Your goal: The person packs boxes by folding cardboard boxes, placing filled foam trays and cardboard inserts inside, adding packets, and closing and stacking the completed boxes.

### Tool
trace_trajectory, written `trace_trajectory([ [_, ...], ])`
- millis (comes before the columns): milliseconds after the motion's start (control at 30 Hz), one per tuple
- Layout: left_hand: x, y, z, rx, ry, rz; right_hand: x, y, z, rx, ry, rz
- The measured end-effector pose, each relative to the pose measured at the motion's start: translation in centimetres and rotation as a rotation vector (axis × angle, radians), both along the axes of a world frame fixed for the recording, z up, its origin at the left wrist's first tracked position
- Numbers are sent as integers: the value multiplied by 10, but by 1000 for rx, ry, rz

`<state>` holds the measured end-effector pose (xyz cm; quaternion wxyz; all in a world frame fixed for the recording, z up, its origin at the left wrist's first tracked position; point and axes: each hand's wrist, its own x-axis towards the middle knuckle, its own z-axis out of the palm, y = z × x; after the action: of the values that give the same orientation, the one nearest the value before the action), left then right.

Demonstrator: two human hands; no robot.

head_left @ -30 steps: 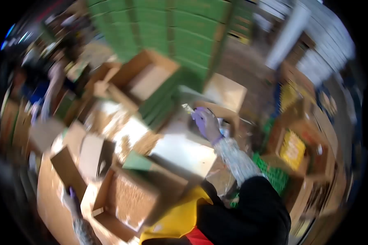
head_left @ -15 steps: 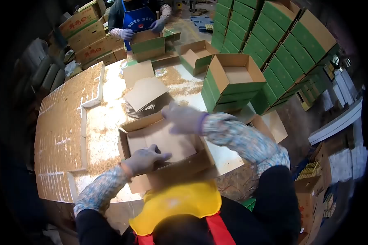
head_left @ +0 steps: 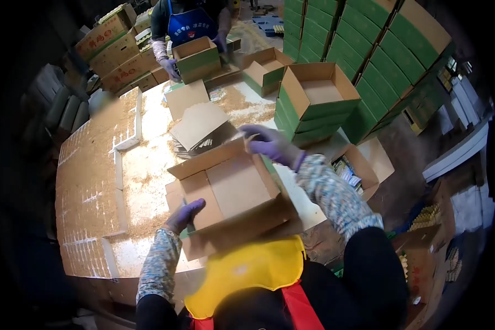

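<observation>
Item: one open carton (head_left: 242, 184), brown inside, slightly tilted, located at the table's near edge, just in front of the yellow apron (head_left: 245, 275). Handling: the walls are best steadied from opposite corners, with pressure kept light and even so that the thin board is not buckled and the corners are kept square. Left hand (head_left: 186, 213): gloved, nearly closed on the left wall, thumb laid over the rim, fingers hidden outside; forearm angled up from below. Right hand (head_left: 269, 146): gloved, palm down, fingers bent at the far right corner, partly open; whether the board is pinched cannot be told. Adjacent, beyond: stacked cardboard sheets (head_left: 199, 126).
</observation>
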<state>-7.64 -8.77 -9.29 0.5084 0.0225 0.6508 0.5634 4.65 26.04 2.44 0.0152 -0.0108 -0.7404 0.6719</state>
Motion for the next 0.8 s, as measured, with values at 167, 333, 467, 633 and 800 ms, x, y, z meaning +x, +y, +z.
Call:
trace_trajectory([
  [167,3,9,-11,-50,75,-42,53,-7,-148,405,-107,-69],
  [333,-2,60,39,101,409,202,64,11,-124,44,43,-500],
  [467,-22,163,100,732,-121,139,123,234,-76,-106,489,-1136],
  [633,-28,326,158,744,-8,-62,134,329,-83,721,-289,-1027],
  [800,-30,454,145,466,427,-567,122,348,-159,786,-246,-1115],
])
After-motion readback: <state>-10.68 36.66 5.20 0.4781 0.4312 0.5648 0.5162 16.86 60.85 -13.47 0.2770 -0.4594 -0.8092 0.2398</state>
